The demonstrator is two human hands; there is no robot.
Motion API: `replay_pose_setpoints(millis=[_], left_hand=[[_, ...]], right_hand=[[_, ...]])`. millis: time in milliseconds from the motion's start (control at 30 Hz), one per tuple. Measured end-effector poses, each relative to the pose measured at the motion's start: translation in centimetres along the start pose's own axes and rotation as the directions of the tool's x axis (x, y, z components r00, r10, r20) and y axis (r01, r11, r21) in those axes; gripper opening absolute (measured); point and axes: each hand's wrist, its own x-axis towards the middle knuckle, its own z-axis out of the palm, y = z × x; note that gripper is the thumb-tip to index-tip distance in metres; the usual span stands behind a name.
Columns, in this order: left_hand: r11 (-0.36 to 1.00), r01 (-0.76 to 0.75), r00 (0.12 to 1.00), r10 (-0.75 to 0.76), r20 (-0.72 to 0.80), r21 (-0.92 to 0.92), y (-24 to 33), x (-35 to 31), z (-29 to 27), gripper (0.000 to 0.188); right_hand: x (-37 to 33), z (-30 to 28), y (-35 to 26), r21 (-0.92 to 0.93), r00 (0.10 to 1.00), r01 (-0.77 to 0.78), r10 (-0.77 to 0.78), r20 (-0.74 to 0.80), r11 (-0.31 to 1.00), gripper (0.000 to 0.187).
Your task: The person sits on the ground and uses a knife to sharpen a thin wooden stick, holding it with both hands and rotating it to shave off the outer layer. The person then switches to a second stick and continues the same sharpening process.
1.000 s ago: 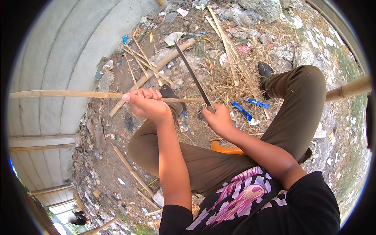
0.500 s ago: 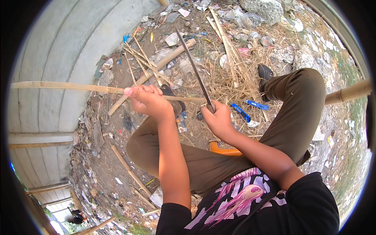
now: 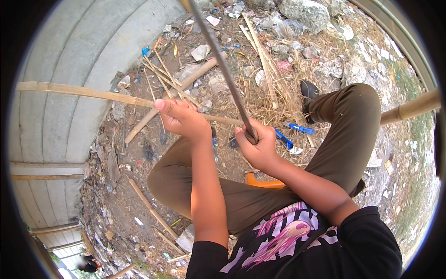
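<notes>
A long, thin bamboo strip runs from the far left, through my left hand, to beside my right hand. The left fingers are wrapped round the strip, thumb lying along it. My right fist grips a long, dark-bladed machete, whose blade rises toward the top of the view; the fist hides its handle. Near the base of the blade, the strip's right end reaches the right fist, and I cannot tell whether the two touch. Both hands are above my bent legs in brown trousers.
Blue utility knives lie on the ground right of my right hand. Ahead are a bamboo pole, split bamboo pieces and a rock. A grey wall stands at left. An orange curved object shows between my legs.
The machete's blade has tipped up toward the view and looks longer and nearer. My left hand has shifted slightly right and down, and the strip slants more. Both grips stay closed.
</notes>
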Motion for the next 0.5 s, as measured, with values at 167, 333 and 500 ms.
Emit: replay_pose_setpoints(millis=[167, 333, 500], left_hand=[[0.996, -0.035, 0.999, 0.033, 0.017, 0.087, -1.0, 0.0, 0.6, 0.057], [0.999, 0.027, 1.000, -0.027, 0.009, -0.043, -0.5, 0.0, -0.1, 0.057], [0.999, 0.036, 0.999, -0.036, 0.001, -0.029, -0.9, -0.1, 1.2, 0.057]], right_hand=[[-1.5, 0.9, 9.2, -0.273, 0.810, -0.524, 0.571, 0.132, 0.807, 0.030], [0.3, -0.3, 0.3, -0.115, 0.984, -0.167, 0.173, 0.042, 0.979, 0.033], [-2.4, 1.0, 8.3, -0.098, 0.914, -0.395, 0.402, 0.058, 0.913, 0.035]])
